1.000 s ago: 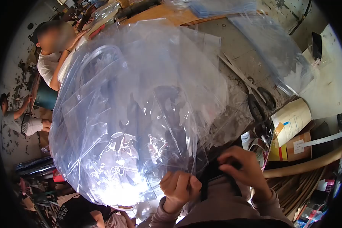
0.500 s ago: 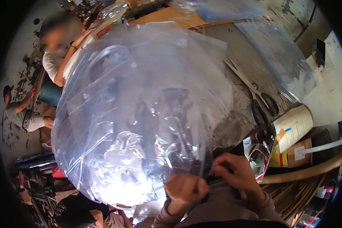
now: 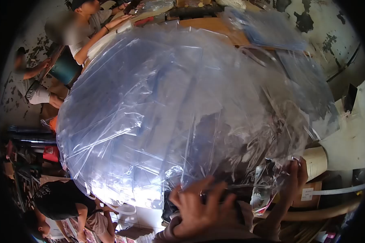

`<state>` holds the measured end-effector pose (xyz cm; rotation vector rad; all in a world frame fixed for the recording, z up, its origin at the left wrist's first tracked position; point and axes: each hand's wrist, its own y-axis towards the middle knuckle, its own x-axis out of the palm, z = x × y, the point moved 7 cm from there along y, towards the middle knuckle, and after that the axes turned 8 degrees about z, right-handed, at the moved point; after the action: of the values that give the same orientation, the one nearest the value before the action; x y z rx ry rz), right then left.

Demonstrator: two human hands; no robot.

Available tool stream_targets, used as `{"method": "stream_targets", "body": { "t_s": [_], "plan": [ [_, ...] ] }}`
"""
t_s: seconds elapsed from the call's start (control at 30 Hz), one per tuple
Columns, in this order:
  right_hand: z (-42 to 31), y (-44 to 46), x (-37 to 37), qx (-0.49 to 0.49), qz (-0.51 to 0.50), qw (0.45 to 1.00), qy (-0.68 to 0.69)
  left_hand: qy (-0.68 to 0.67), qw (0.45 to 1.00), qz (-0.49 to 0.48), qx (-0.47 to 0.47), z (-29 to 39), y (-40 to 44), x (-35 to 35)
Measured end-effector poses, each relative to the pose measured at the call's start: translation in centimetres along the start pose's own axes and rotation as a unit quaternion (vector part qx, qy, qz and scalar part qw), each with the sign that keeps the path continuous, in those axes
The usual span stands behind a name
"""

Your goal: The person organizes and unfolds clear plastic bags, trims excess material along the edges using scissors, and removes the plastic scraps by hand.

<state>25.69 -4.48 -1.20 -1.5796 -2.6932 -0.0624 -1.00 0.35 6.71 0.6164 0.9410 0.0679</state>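
A large heap of crumpled, see-through plastic sheeting (image 3: pixel 150 101) spreads over the worktable in front of me. Its right part reaches as far as my right hand (image 3: pixel 298 174), whose fingers are closed on the edge of the plastic. My left hand (image 3: pixel 202 200) is at the near edge of the heap, fingers spread, with nothing in its grip that I can see. Whether its fingertips touch the plastic I cannot tell. The table surface under the right part shows only dimly through the film.
Flat clear plastic sheets (image 3: pixel 271 32) lie stacked at the far right. Beyond my right hand are a pale roll (image 3: pixel 315 162) and a cardboard box (image 3: pixel 308 194). People are at the far left; another person in a black shirt (image 3: pixel 56 202) is at the lower left.
The plastic now extends farther right, covering the spot where large scissors lay in view. My right hand has moved right and holds its edge; my left hand has opened its fingers.
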Motion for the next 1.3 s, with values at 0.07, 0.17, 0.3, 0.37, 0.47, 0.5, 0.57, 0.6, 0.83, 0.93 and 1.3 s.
{"method": "stream_targets", "body": {
  "t_s": [0.07,0.17,0.3,0.37,0.47,0.5,0.57,0.6,0.83,0.93,1.3],
  "plan": [
    [0.2,0.2,0.4,-0.022,-0.026,0.999,-0.027,0.074,0.997,0.017,-0.018,-1.1,0.5,-0.7],
    [0.4,0.3,0.1,-0.002,-0.025,0.999,-0.037,0.115,0.986,0.04,-0.111,-3.3,0.2,-0.8],
    [0.0,-0.1,0.0,-0.003,-0.001,1.0,-0.025,0.037,0.992,0.039,-0.116,-3.7,0.0,-0.1],
    [-0.4,-0.2,0.1,-0.02,-0.011,0.998,-0.055,-0.001,0.992,0.042,-0.12,-3.5,0.0,0.1],
    [-0.6,-0.5,0.1,-0.006,-0.005,0.998,-0.059,0.053,0.995,0.072,-0.042,-1.7,0.2,-0.3],
    [-0.7,-0.6,0.1,-0.005,-0.002,0.998,-0.061,0.065,0.994,0.08,-0.035,-1.5,0.2,-0.4],
    [-0.7,-0.7,0.3,0.001,0.0,0.998,-0.069,0.077,0.993,0.089,-0.027,-1.4,0.1,-0.4],
    [-0.7,-0.7,0.3,0.003,0.001,0.998,-0.071,0.086,0.991,0.1,-0.003,-1.4,-0.2,-0.3],
    [-0.6,-0.7,0.5,-0.016,-0.02,0.997,-0.069,0.086,0.99,0.108,0.027,-1.0,-0.3,-0.1],
    [-0.5,-0.7,0.5,-0.014,-0.02,0.997,-0.069,0.091,0.992,0.08,0.032,-0.9,-0.2,0.1],
    [-0.2,-0.6,0.4,-0.039,-0.03,0.995,-0.087,0.016,0.996,0.029,0.077,0.1,-0.7,2.3]
  ]
}}
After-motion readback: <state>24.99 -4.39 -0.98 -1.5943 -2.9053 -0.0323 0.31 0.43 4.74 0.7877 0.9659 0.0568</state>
